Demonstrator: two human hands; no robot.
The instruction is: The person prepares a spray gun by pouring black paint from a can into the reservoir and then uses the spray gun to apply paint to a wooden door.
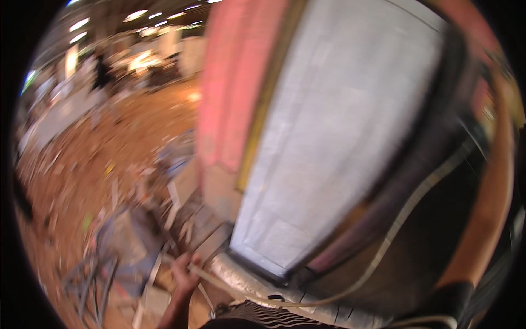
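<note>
While the left hand (186, 272) clasped a pale strap (389, 237), apparently guiding it, tension seemed needed next; whether the right hand (497, 74) gripped, I could not tell.

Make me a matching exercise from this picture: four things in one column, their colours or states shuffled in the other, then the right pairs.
Things:
1. Left hand
2. Large upright panel
3. Narrow strip along that panel's left edge
4. Long strap

Colours or states:
A. Dull yellow
B. Curving across the lower picture and up toward the right
C. Curled around something long and thin
D. Pale silvery grey

Right pairs: 1-C, 2-D, 3-A, 4-B
</note>
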